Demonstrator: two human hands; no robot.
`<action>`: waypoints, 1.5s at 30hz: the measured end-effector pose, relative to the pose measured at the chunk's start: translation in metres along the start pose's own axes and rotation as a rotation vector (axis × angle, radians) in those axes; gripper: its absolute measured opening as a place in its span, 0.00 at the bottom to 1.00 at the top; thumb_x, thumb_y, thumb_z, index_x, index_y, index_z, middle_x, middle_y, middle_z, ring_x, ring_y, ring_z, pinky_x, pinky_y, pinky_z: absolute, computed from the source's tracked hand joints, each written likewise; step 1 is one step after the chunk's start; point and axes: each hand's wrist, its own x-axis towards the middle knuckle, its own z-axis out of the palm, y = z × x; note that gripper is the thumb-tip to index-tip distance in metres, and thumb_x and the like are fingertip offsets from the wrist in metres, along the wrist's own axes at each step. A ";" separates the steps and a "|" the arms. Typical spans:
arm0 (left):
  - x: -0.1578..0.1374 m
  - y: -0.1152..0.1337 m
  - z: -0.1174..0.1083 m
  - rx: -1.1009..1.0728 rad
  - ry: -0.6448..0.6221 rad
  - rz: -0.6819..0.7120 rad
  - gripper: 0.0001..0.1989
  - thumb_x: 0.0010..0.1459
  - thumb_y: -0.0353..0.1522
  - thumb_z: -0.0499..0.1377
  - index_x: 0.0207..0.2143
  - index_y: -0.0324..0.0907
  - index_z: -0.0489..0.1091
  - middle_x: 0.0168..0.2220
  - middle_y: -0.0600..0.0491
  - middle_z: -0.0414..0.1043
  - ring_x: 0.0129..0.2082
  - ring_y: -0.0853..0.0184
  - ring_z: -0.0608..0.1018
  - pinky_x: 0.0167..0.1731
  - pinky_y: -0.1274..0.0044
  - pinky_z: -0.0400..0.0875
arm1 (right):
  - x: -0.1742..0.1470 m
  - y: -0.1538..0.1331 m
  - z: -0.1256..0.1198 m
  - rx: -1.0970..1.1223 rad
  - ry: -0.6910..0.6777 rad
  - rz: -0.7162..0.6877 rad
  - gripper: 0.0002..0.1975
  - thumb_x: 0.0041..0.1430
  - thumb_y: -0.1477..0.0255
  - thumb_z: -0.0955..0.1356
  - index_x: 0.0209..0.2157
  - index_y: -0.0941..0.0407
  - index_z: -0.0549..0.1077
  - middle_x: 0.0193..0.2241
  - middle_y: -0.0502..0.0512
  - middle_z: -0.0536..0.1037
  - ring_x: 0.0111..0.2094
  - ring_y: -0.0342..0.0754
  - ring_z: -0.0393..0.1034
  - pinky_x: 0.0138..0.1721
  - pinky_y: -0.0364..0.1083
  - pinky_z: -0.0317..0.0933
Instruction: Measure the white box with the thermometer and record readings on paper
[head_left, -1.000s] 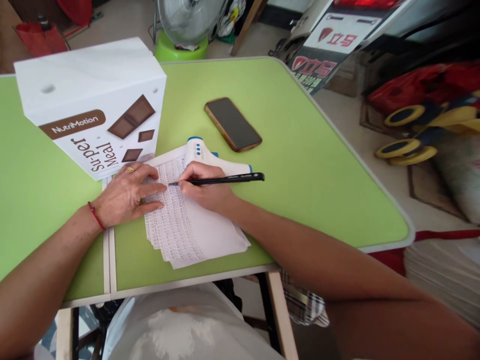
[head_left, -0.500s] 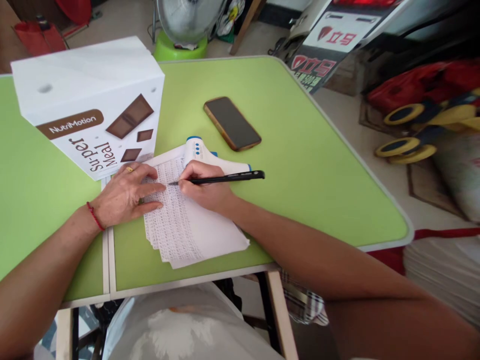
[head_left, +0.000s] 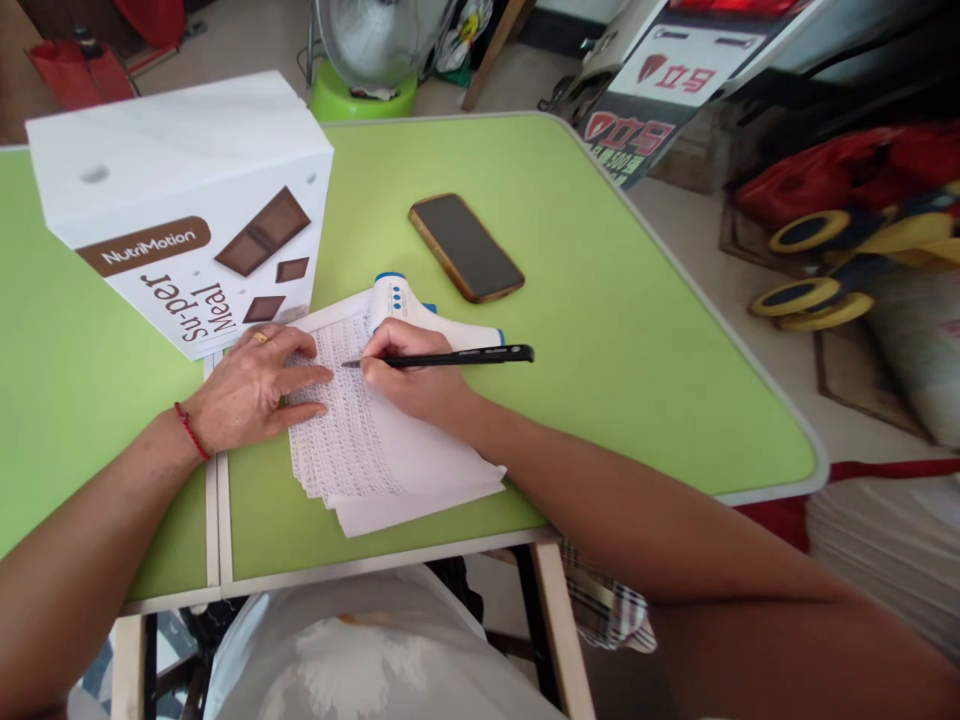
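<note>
Several loose sheets of paper (head_left: 420, 455) lie in an uneven stack on the green table, the left part of the top one covered with rows of handwriting. My right hand (head_left: 412, 375) grips a black pen (head_left: 480, 355), its tip at or just over the written rows. Across the left edge of the sheets rests my left hand (head_left: 259, 385), palm down with fingers spread. Behind my right hand, partly hidden by it, lies a white and blue handheld device (head_left: 397, 300) that looks like an infrared thermometer.
A tall white NutriMotion box (head_left: 187, 180) stands just beyond my left hand. Farther back on the green table (head_left: 637, 350) lies a phone (head_left: 466, 247). On the floor past the table a fan (head_left: 375, 40) sits on a green stool (head_left: 360, 95).
My right hand and the pen have shifted very slightly to the right. The lower right part of the top sheet has moved a little. My left hand stays in place.
</note>
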 end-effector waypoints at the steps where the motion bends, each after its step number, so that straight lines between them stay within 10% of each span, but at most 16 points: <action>1: 0.000 0.000 0.000 0.001 -0.001 -0.001 0.19 0.65 0.46 0.53 0.47 0.45 0.74 0.46 0.44 0.69 0.45 0.56 0.73 0.46 0.62 0.67 | 0.000 0.000 0.000 0.004 -0.001 -0.001 0.05 0.45 0.76 0.64 0.20 0.54 0.63 0.17 0.44 0.64 0.19 0.39 0.54 0.22 0.43 0.51; 45: -0.001 -0.001 0.001 0.006 0.005 0.007 0.20 0.66 0.46 0.52 0.47 0.44 0.74 0.46 0.45 0.68 0.45 0.57 0.72 0.45 0.64 0.67 | -0.001 -0.001 0.001 0.073 0.003 0.008 0.04 0.46 0.74 0.64 0.21 0.55 0.65 0.16 0.44 0.65 0.19 0.38 0.55 0.20 0.42 0.49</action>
